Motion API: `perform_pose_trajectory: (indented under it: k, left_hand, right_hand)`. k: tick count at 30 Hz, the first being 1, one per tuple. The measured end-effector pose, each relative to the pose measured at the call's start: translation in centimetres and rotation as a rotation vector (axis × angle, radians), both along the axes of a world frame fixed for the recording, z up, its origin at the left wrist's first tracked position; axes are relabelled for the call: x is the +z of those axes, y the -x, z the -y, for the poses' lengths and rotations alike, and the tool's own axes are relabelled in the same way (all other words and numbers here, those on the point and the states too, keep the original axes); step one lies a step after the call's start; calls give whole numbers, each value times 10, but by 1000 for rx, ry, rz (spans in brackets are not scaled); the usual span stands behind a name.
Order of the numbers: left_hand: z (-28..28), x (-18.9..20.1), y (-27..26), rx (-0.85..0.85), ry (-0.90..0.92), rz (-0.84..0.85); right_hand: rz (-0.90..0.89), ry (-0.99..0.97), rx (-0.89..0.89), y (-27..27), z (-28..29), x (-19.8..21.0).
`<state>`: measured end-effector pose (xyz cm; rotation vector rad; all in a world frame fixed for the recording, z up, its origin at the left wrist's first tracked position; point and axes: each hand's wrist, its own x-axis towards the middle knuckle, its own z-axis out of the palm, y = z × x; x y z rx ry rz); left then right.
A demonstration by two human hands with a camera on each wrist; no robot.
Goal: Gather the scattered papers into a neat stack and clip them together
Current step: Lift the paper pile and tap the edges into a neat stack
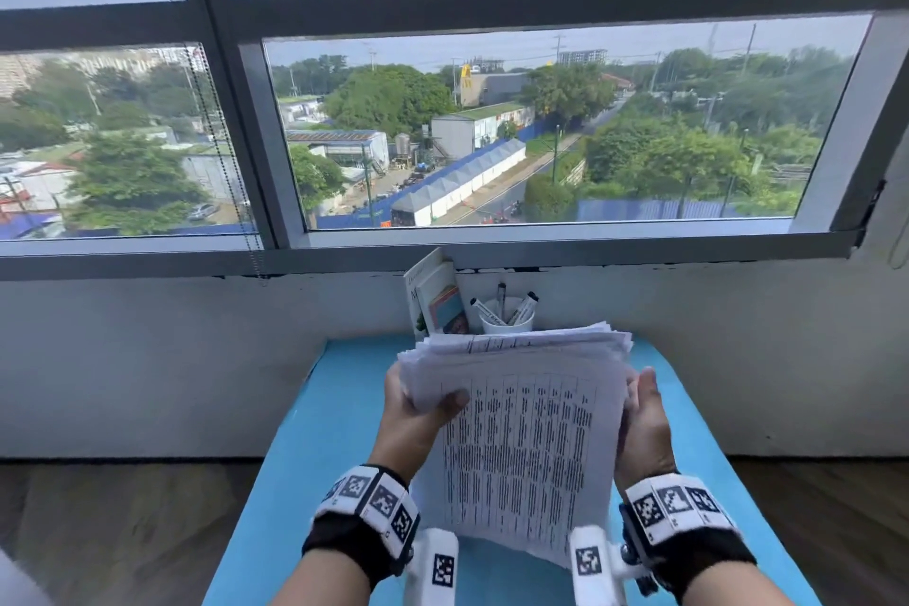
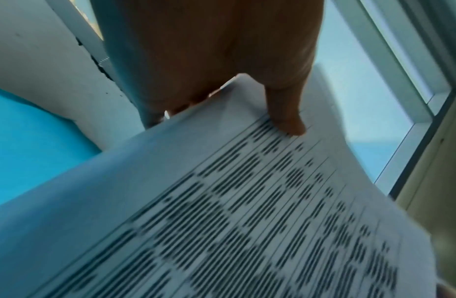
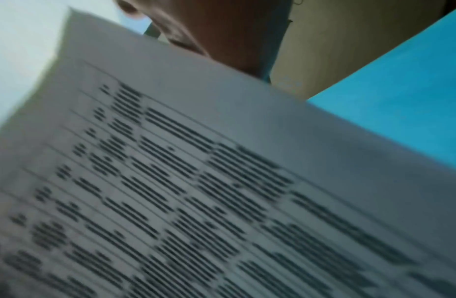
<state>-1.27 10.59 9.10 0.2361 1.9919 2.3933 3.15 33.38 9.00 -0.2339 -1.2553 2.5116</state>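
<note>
Left hand [image 1: 418, 413]: we are pinching the papers [image 1: 521, 438], thumb on top.
Right hand [image 1: 644, 423]: we are cupping their other edge, above the table [image 1: 315, 448].

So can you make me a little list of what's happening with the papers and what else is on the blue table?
papers: a stack of printed sheets held up above the table, top edges uneven
left hand: grips the stack's left edge, thumb on the top sheet
right hand: holds the right edge
table: blue top
cup: white, with markers standing in it, behind the stack
books: leaning by the wall
clip: none in view
</note>
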Motion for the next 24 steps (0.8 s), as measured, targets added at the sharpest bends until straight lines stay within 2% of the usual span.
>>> perform_pose_trajectory:
  k: [3,7,10,12,14,15,18,19,22,24]
  left_hand:
    - [-3,-6,-3,36,31,16]
    - [2,-3,-4,165,-24,13]
    - [5,-6,-8,165,-21,11]
    - [2,-9,-10,147,-18,3]
    - [-1,-3,-12,138,3,-32]
    - [-2,1,-11,145,11,-48]
    - [5,8,-8,186,56,-141]
    - [9,6,-7,176,75,-141]
    - [9,-8,-12,48,61,9]
    - [1,-12,-19,50,53,47]
  right_hand:
    - [-13,-92,149,-12,9,-2]
    - [-92,-425,201,-17,-9,-12]
    - [21,-549,243,-27,-12,-29]
    - [75,-586,219,-26,-6,-35]
    - [122,-665,87,-19,3,-25]
    - [128,-652,40,-16,4,-17]
    - [29,-355,47,-10,-1,11]
    - [10,-325,44,-11,-5,16]
    - [97,-447,87,-12,-7,7]
    - [168,-491,84,-11,0,-1]
